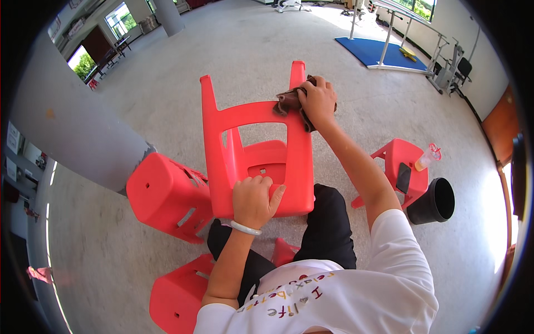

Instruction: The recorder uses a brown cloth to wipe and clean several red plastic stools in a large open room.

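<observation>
A red plastic stool (258,112) lies tipped on its side before me, its legs pointing away and its underside partly showing. My left hand (255,200), with a pale bangle at the wrist, grips the near edge of the stool. A dark brown cloth (290,101) is bunched under my right hand (320,102), which presses it against the stool's right leg, close to where the crosspiece joins. The fingertips of the right hand curl over the cloth.
Left of me stand red stools, one (152,185) by a grey pillar (83,112), another (179,296) nearer. On the right, a red stool (402,154) holds a phone (403,177) and a plastic cup (425,159), beside a black bin (431,202). Parallel bars (388,39) stand over a blue mat (358,46).
</observation>
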The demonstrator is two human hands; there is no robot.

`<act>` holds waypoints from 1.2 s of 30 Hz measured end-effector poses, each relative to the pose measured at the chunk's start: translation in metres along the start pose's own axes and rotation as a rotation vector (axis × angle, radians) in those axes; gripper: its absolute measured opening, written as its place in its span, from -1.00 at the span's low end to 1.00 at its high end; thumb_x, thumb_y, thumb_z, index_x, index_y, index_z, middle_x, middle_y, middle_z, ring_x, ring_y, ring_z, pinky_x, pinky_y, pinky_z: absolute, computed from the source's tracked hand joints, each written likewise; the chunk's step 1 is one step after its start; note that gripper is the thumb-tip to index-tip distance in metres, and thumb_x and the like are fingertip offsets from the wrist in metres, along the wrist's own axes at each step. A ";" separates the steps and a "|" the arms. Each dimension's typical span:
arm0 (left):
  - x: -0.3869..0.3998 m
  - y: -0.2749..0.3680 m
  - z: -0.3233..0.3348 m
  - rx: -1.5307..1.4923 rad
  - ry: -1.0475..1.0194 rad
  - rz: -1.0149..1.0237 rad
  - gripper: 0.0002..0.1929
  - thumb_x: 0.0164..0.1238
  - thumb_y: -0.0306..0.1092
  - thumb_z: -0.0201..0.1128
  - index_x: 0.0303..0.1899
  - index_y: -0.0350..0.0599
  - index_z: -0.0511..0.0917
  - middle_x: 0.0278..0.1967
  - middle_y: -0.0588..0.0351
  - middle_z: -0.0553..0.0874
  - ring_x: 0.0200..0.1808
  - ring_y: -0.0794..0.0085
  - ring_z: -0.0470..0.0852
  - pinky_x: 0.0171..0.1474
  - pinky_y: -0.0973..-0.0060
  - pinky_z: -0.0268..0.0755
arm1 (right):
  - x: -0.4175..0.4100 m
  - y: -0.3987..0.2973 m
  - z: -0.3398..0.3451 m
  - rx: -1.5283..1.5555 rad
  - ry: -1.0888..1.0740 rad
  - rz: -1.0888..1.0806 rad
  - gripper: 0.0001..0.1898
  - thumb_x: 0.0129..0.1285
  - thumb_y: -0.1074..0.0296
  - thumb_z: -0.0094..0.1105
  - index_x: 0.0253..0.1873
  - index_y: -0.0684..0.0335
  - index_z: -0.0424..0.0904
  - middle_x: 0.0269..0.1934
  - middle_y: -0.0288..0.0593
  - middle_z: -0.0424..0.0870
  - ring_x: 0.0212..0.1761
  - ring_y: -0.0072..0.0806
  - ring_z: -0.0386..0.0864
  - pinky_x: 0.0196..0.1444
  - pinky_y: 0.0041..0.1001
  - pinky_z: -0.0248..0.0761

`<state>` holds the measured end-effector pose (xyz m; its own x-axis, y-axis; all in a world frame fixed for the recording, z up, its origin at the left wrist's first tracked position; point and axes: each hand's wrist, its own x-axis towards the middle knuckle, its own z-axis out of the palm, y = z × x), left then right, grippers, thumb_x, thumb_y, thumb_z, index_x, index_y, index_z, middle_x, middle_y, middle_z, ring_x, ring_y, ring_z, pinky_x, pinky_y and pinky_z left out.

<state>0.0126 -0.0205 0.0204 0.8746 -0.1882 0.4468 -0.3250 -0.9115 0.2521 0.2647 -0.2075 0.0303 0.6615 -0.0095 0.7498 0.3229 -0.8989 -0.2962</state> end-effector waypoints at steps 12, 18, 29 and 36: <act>0.000 0.003 -0.001 0.003 0.033 0.021 -0.53 0.42 0.15 0.18 -0.37 -0.13 0.59 -0.50 0.03 0.57 -0.40 0.10 0.56 -0.29 0.14 0.26 | 0.096 0.011 0.070 -0.351 0.020 0.030 -0.84 0.31 0.25 0.14 -0.19 0.04 0.74 -0.03 -0.20 0.65 0.08 -0.11 0.58 0.03 -0.02 0.40; -0.003 0.000 -0.002 0.011 0.037 0.013 -0.53 0.39 0.16 0.22 -0.37 -0.14 0.59 -0.50 0.02 0.57 -0.41 0.10 0.56 -0.29 0.15 0.26 | 0.086 0.008 0.069 -0.256 -0.004 -0.075 -0.77 0.40 0.03 0.16 -0.11 -0.05 0.75 0.10 -0.14 0.59 0.16 -0.02 0.52 0.11 0.07 0.38; -0.001 0.005 0.001 0.018 0.089 0.019 -0.55 0.25 0.10 0.36 -0.45 -0.15 0.57 -0.51 -0.01 0.61 -0.40 0.06 0.60 -0.29 0.14 0.30 | -0.008 0.019 0.006 0.045 -0.187 0.048 -0.59 0.35 -0.08 0.22 0.20 -0.10 0.71 0.40 0.03 0.38 0.39 0.17 0.31 0.34 0.10 0.25; -0.001 0.004 0.001 0.040 0.079 0.024 -0.54 0.27 0.12 0.34 -0.44 -0.16 0.57 -0.51 -0.02 0.60 -0.41 0.05 0.59 -0.30 0.14 0.30 | -0.040 0.000 -0.039 0.059 -0.107 -0.181 -0.67 0.26 0.13 0.35 0.11 -0.07 0.76 0.37 -0.16 0.45 0.40 -0.06 0.33 0.36 0.01 0.19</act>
<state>0.0107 -0.0247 0.0197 0.8351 -0.1825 0.5189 -0.3297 -0.9212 0.2066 0.2125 -0.2242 0.0234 0.6562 0.1997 0.7277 0.4804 -0.8542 -0.1988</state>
